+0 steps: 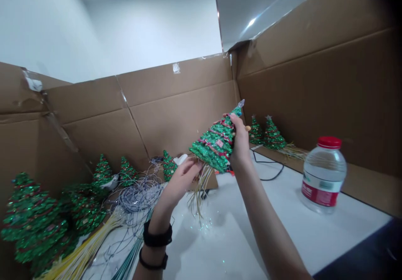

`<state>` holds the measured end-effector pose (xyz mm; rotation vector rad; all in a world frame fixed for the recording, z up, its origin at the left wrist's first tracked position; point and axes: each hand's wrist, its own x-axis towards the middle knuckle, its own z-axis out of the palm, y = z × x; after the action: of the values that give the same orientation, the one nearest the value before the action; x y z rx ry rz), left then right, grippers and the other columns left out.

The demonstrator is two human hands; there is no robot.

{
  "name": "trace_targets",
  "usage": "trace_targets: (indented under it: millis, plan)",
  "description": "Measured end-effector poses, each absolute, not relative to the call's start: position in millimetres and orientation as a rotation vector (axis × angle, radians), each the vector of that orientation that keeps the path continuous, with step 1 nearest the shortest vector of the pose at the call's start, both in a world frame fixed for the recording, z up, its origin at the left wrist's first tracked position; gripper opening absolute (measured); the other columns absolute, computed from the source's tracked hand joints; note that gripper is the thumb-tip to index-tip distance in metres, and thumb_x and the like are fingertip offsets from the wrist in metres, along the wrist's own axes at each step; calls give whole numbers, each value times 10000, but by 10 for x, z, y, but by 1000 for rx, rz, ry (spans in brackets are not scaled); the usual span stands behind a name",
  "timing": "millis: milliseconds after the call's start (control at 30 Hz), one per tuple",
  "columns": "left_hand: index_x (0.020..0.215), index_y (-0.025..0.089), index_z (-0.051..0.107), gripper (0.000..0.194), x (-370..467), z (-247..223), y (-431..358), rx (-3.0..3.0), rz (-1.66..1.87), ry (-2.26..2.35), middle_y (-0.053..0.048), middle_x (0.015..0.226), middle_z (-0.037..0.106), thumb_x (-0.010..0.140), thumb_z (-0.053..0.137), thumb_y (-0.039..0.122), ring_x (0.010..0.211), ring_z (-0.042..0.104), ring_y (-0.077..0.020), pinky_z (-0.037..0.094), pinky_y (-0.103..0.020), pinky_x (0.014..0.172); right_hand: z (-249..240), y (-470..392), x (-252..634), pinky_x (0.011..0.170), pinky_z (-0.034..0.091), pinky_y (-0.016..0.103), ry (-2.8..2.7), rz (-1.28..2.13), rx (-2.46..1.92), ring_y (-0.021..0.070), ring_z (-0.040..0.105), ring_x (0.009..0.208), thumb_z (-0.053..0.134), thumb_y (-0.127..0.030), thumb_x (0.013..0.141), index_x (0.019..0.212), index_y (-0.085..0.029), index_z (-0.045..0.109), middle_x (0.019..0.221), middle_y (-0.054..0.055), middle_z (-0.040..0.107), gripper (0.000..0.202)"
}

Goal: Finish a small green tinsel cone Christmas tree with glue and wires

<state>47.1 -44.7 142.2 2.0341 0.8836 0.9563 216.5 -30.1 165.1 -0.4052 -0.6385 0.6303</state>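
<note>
Inside the right hand (240, 141), fingers wrapped, tilts a glittery tree (215, 143); left hand (182, 179) at its base, grip unclear; below them, tabletop (282, 225) reaches cardboard walls (185, 120).

I hold one green tree (210, 141) in the air, above the white surface (226, 246). Its layered branches are covered with glitter, and red garlands go across them, with a pale pink square (219, 143) near the middle. The tree is tilted: its pale, clear-looking tip (241, 103) points up and to the right, and the wide base is down to the left. My right fingers (235, 120) grip the upper part; my left fingers (190, 167) are at the base, where thin straw-coloured strands (204, 181) hang down
</note>
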Motion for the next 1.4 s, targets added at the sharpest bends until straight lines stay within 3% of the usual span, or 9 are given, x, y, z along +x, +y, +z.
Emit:
trace_targets:
  millis: [233, 433, 567, 700, 800, 900, 1100, 1267, 1400]
  plan:
    - [672, 193, 395, 328, 319, 1287, -177, 2301, 600, 931, 25, 666, 401, 884, 335, 436, 661, 385, -132, 349, -259, 643, 1719, -488, 2363, 709, 477, 338, -647, 451, -371, 164, 592, 707, 603, -471, 753, 863, -225, 607, 712, -20, 580, 270]
    - [762, 189, 478, 283, 307, 1169, -35, 2356, 469, 915, 14, 724, 493, 894, 353, 405, 695, 450, -142, 381, -262, 671, 1738, -616, 2520, 692, 473, 368, -631, 269, -350, 180, 599, 646, 582, -413, 789, 868, -209, 605, 628, -15, 567, 220]
    - [816, 185, 560, 165, 483, 1137, -121, 2487, 719, 806, -55, 955, 599, 876, 452, 294, 899, 515, -185, 406, -314, 837, 1740, -659, 2472, 682, 468, 356, -667, 223, -395, 183, 601, 666, 557, -435, 807, 892, -235, 607, 662, -9, 578, 223]
    - [804, 196, 616, 225, 551, 1200, -262, 2636, 1123, 762, -96, 1158, 570, 914, 435, 270, 1133, 410, -249, 299, -415, 998, 1758, -722, 2441, 674, 474, 371, -647, 232, -377, 178, 590, 639, 546, -446, 804, 901, -211, 596, 666, -3, 580, 258]
    - [819, 187, 584, 283, 495, 1279, -315, 2484, 1220, 791, -57, 827, 599, 949, 371, 320, 871, 503, -199, 377, -345, 847, 1757, -743, 2505, 670, 479, 368, -596, 199, -380, 181, 598, 669, 560, -459, 786, 872, -228, 596, 682, -10, 569, 249]
    - [846, 180, 558, 333, 438, 1304, -277, 2314, 943, 720, 30, 600, 459, 953, 346, 414, 588, 434, -130, 363, -247, 615, 1744, -737, 2579, 658, 481, 359, -588, 186, -406, 183, 599, 689, 581, -464, 767, 850, -244, 606, 691, -13, 562, 237]
    - [770, 162, 550, 396, 544, 1093, -98, 2113, 773, 506, -7, 674, 575, 916, 397, 497, 684, 556, -141, 430, -260, 715, 1773, -754, 2506, 665, 476, 362, -596, 240, -378, 193, 611, 712, 576, -457, 769, 871, -232, 601, 701, -2, 587, 248]
    - [915, 177, 522, 413, 709, 954, -156, 1765, 935, 466, 14, 656, 549, 885, 411, 573, 508, 527, -119, 440, -252, 531, 1808, -778, 2441, 700, 465, 368, -585, 318, -323, 185, 605, 686, 570, -417, 768, 886, -184, 586, 651, 6, 593, 262]
    - [1016, 181, 565, 317, 759, 981, -230, 1890, 988, 496, -15, 747, 560, 891, 478, 459, 733, 559, -152, 458, -257, 671, 1817, -783, 2477, 700, 455, 363, -564, 318, -307, 184, 598, 686, 560, -433, 753, 890, -169, 572, 681, 33, 615, 297]
